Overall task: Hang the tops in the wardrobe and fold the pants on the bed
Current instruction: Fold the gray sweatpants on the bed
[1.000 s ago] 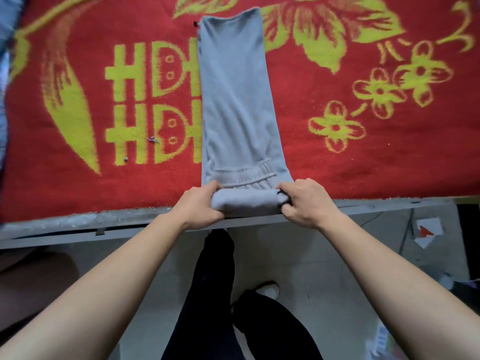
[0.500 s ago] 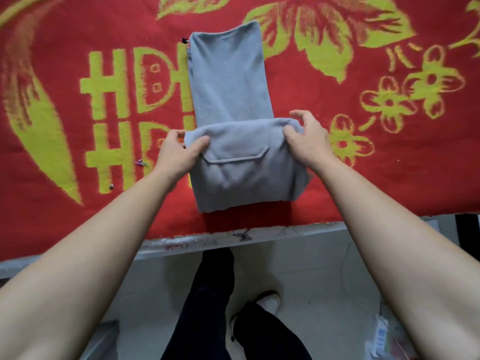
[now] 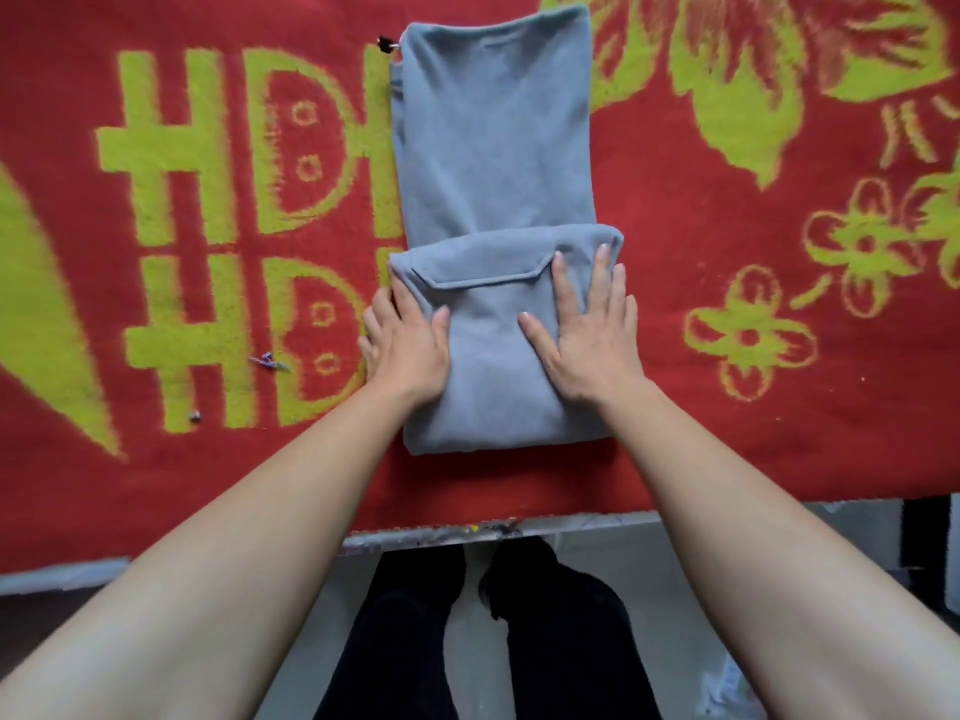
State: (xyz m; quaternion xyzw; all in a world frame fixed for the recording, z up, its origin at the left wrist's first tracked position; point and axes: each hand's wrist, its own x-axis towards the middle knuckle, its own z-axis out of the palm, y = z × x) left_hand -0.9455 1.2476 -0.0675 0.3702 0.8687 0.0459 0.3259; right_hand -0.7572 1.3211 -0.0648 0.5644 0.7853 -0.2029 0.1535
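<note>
Head view: soft grey fleece pants [image 3: 493, 148] lie partly folded on the bed's red blanket with yellow-green flowers [image 3: 779, 407]. Left hand [image 3: 410, 350] and right hand [image 3: 587, 340] rest flat, fingers spread, grip released, on the doubled near section with the pocket flap.

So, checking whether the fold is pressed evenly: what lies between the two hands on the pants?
Head view: only the grey pants, the folded layer's pocket panel, between the left hand and right hand.
</note>
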